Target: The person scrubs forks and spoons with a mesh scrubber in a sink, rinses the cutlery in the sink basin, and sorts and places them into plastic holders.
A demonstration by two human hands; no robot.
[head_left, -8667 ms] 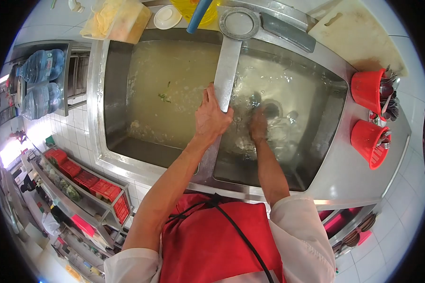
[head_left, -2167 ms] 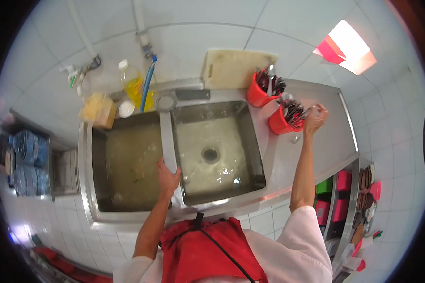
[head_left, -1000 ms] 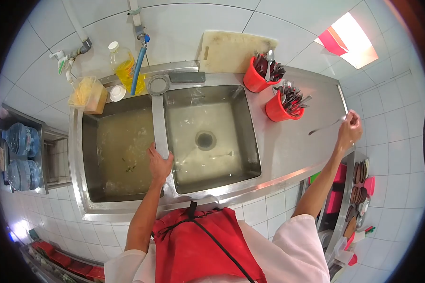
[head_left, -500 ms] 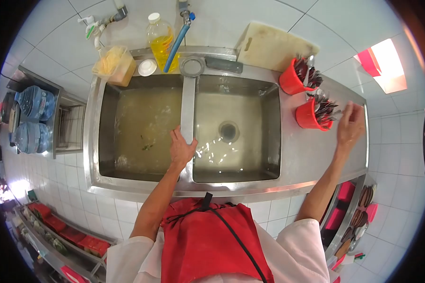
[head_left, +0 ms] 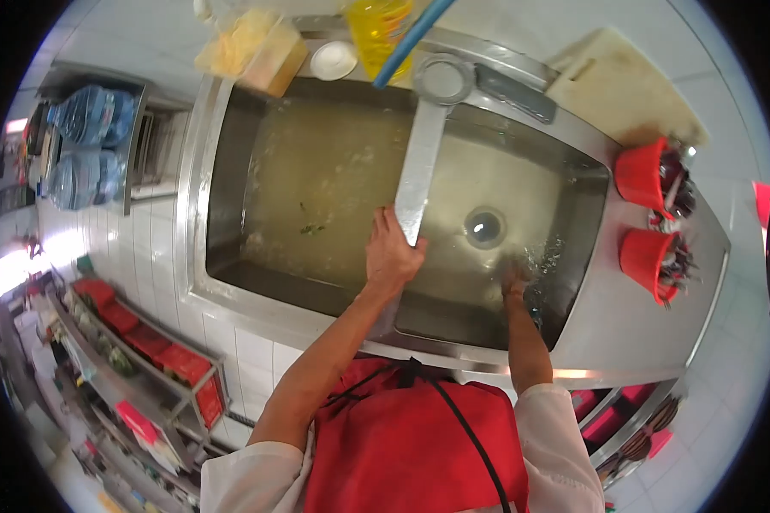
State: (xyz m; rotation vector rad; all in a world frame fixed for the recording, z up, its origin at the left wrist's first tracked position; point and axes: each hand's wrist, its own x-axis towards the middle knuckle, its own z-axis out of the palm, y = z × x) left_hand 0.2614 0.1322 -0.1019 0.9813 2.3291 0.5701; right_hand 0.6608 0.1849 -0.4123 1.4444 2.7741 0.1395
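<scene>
My left hand (head_left: pixel 393 255) rests on the metal divider (head_left: pixel 417 167) between the two sink basins, thumb apart from the fingers, holding nothing. In the right basin (head_left: pixel 592 184), which has water over its round drain (head_left: pixel 485 227), my right hand (head_left: pixel 515 275) is dipped in near the right wall. Splashing blurs its fingers, so whether they hold anything cannot be made out. Cloudy brownish water fills the left basin (head_left: pixel 231 162), with green scraps (head_left: pixel 311 227) floating on it. Two red containers of cutlery, one farther back (head_left: pixel 640 173) and one nearer (head_left: pixel 644 258), stand on the right counter.
Along the back ledge are a plastic tub (head_left: pixel 269 60), a white lid (head_left: pixel 334 61), a bottle of yellow liquid (head_left: pixel 376 34), a blue hose (head_left: pixel 415 41) and a grey-handled tool (head_left: pixel 513 92). A cutting board (head_left: pixel 620 85) leans at the back right. Water jugs (head_left: pixel 90 145) stand left.
My right hand has moved from beside the red cutlery containers down into the right basin's water, where it splashes. My left hand stays on the divider. The view has shifted and tilted.
</scene>
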